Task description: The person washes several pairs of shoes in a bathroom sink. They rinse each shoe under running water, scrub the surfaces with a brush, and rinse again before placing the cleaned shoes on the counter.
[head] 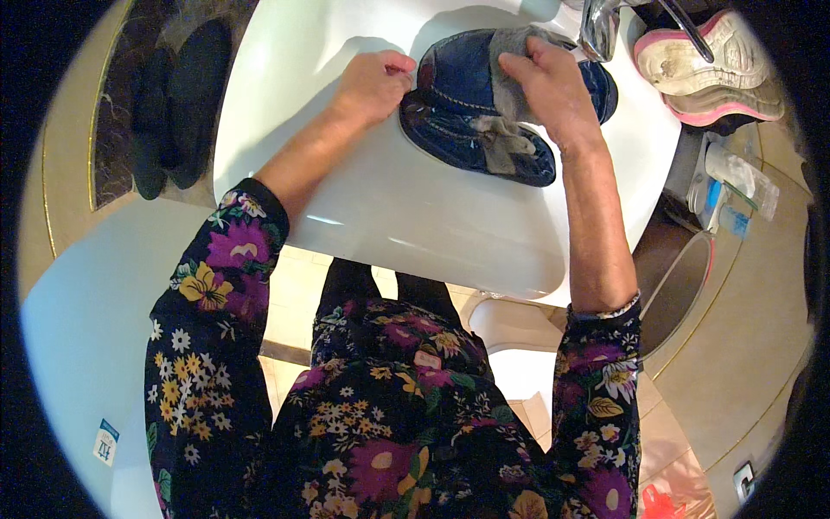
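Before me is a white washbasin (363,201) with a pair of dark blue slippers over its bowl. My right hand (551,87) grips the upper slipper (457,71) by its grey fleecy collar, just below the tap. My left hand (376,87) is curled, its fingertips right by that slipper's toe; whether they pinch it is hidden. The lower slipper (447,139) lies nearer to me, partly under the upper one. Its surface looks dark and glossy, with a grey band across it.
A chrome tap (600,32) juts over the basin's back right. Worn pale shoes with pink edging (703,61) stand to the right, near clear plastic packaging (742,178). Dark shoes or soles (194,97) rest on the left ledge. A pale blue panel (84,311) stands at lower left.
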Motion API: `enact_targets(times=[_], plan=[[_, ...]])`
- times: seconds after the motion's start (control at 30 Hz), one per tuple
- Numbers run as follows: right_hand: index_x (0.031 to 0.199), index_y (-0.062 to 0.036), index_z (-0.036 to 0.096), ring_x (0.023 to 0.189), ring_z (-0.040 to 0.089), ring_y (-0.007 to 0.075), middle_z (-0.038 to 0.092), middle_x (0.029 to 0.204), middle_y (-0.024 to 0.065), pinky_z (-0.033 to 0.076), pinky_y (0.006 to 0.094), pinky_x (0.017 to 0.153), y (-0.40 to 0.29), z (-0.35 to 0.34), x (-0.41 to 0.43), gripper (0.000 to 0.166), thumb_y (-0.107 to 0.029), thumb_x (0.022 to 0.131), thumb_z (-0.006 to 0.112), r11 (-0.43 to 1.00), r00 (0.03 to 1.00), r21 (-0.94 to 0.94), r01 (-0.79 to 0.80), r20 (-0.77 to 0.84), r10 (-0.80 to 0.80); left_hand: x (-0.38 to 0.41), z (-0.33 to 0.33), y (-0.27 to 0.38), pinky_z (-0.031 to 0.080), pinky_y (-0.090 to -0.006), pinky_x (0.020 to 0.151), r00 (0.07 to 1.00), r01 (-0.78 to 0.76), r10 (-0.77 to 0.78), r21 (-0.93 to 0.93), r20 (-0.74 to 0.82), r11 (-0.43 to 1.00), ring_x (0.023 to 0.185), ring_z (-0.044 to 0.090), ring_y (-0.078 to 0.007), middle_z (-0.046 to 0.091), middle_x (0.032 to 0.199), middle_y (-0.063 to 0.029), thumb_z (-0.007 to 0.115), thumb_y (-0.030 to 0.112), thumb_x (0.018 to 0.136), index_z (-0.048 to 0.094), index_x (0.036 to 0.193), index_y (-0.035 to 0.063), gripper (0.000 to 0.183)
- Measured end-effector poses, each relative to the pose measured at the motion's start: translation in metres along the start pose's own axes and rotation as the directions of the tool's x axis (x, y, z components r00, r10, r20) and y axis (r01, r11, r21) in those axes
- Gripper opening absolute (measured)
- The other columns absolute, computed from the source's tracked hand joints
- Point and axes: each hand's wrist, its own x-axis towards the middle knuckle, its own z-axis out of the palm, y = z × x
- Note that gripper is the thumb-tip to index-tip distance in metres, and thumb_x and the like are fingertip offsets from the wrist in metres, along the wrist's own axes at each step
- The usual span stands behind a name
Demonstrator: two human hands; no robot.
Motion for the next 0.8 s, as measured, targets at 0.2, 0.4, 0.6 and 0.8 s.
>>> enact_targets(times=[0.2,0.4,0.6,0.8], plan=[[0.077,0.0026,0.054,0.063,0.046,0.0073,0.052,0.068,0.0013,0.039,0.0227,0.057,0.013,-0.006,0.001,0.016,-0.013,0.078,0.053,0.997,0.996,-0.008,-0.082,0.021,0.082,-0.017,-0.005,0.017,0.046,-0.0326,0.070,0.991,-0.017,-0.017,0.253,0.132,0.967,0.076,0.059,-0.0267,0.062,0.080,-0.0151,0.057,0.018,0.071,0.061,0.091,0.0024,0.026],[0.076,0.0024,0.054,0.057,0.047,0.0085,0.052,0.067,0.0028,0.040,0.0226,0.053,0.022,-0.008,0.001,0.014,-0.011,0.078,0.053,0.990,0.990,0.031,-0.140,0.025,0.139,-0.016,-0.006,0.011,0.045,-0.0353,0.072,0.983,-0.155,0.113,0.318,0.146,0.935,0.079,0.059,-0.0300,0.061,0.082,-0.0165,0.060,0.024,0.069,0.061,0.091,0.0021,0.031],[0.077,0.0035,0.055,0.059,0.051,0.0104,0.054,0.069,0.0053,0.044,0.0247,0.056,0.014,-0.008,-0.003,0.014,-0.011,0.078,0.053,0.932,0.974,0.289,-0.218,0.003,0.227,-0.006,-0.014,0.006,0.045,-0.0365,0.071,0.977,-0.170,0.101,0.401,0.187,0.900,0.078,0.058,-0.0304,0.061,0.080,-0.0161,0.061,0.026,0.069,0.061,0.087,0.0027,0.029],[0.082,0.0033,0.057,0.062,0.053,0.0127,0.056,0.073,0.0066,0.045,0.0250,0.059,0.034,-0.007,0.000,0.015,-0.010,0.075,0.055,0.849,0.963,0.477,-0.228,-0.020,0.270,-0.021,-0.004,0.032,0.045,-0.0388,0.070,0.972,-0.159,0.019,0.593,0.235,0.790,0.078,0.057,-0.0321,0.060,0.080,-0.0163,0.063,0.031,0.068,0.061,0.081,0.0028,0.031]])
